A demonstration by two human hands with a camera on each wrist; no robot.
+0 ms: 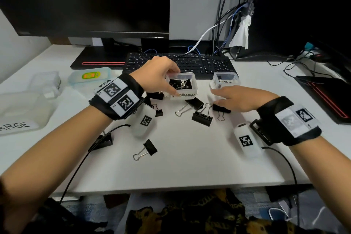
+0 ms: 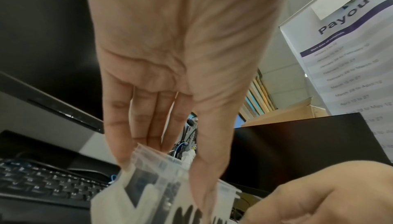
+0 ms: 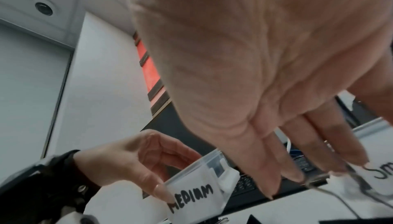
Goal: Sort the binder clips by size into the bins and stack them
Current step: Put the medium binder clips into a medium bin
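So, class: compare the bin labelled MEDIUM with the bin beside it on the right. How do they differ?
The MEDIUM bin is gripped by the left hand and looks tilted; the small bin stands level, the right hand in front of it. The MEDIUM bin holds a heap of black clips; the small bin shows fewer. Both are clear, lidless plastic tubs.

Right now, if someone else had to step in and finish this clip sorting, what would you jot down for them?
Left hand: grips the MEDIUM bin, thumb on its label, fingers over the far rim; in the right wrist view the bin looks tilted.
Right hand: open, fingers stretched flat over the loose binder clips just before the small bin.
Done: both of those bins already hold some clips.
Left: several clips lie loose on the white desk, one nearer the front edge. The LARGE bin sits at far left; no clips show in it. Nothing is stacked yet.
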